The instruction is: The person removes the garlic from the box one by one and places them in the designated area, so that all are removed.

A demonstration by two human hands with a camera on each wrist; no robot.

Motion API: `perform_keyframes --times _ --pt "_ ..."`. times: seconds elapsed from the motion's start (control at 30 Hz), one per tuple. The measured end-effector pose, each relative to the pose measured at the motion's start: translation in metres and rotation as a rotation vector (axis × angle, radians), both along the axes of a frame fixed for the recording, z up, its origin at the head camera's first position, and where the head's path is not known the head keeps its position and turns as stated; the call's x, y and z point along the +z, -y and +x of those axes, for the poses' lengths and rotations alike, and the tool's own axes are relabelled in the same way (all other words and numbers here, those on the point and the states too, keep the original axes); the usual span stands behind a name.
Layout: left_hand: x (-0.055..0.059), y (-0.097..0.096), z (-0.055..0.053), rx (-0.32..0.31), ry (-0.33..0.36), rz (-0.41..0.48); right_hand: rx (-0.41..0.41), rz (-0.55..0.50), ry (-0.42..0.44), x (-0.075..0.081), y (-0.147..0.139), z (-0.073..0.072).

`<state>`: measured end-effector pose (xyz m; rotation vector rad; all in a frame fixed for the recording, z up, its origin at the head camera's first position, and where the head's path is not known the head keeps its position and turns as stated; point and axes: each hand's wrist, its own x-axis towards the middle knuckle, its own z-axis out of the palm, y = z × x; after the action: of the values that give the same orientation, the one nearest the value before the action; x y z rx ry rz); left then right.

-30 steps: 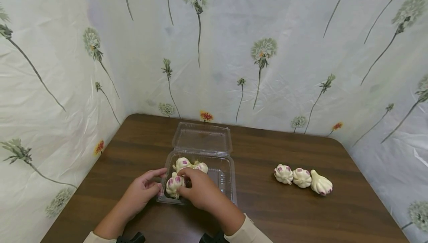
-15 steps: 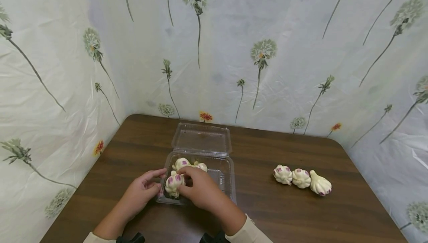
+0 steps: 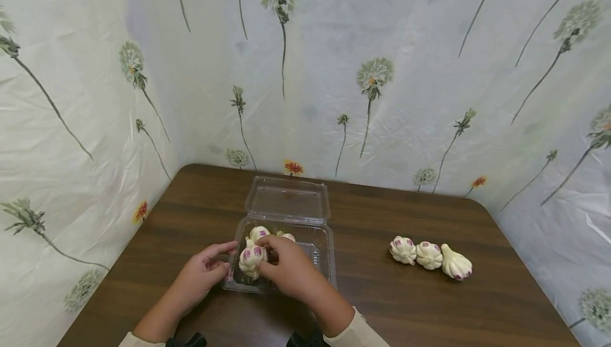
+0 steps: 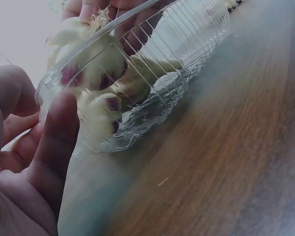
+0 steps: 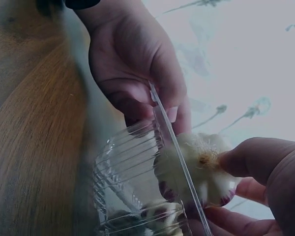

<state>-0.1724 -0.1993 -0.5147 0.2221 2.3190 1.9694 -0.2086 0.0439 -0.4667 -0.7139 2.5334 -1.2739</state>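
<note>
A clear plastic clamshell container point(image 3: 329, 262) lies with its lid folded back on the table. My left hand point(image 3: 202, 272) pinches its left rim between thumb and fingers, also visible in the right wrist view. Inside the left part of the tray, my right hand point(image 3: 288, 270) holds a white garlic bulb point(image 3: 253, 260) with purple patches. The right wrist view shows the thumb beside the root tuft of this garlic bulb point(image 5: 199, 162), which sits at rim height. Two more garlic bulbs point(image 3: 259, 232) lie behind it in the tray, partly covered by the right hand.
Three garlic bulbs point(image 3: 429, 255) sit in a row on the brown wooden table point(image 3: 382, 304), to the right of the container. The transparent lid point(image 3: 288, 198) lies toward the back edge. A flower-printed sheet point(image 3: 315, 71) hangs behind the table.
The right hand has shifted the held garlic bulb slightly to the right and upward in the head view. The left hand has stayed on the container's rim.
</note>
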Motion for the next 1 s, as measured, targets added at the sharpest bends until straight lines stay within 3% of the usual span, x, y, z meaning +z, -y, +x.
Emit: perform_keyframes --times 0.37,1.0 --pt "-0.001 0.002 -0.001 -0.008 -0.006 0.006 -0.038 -0.054 -0.010 0.002 -0.007 0.002" --pt "-0.002 0.001 0.002 -0.001 -0.008 0.027 -0.075 -0.060 -0.059 -0.001 -0.016 0.008"
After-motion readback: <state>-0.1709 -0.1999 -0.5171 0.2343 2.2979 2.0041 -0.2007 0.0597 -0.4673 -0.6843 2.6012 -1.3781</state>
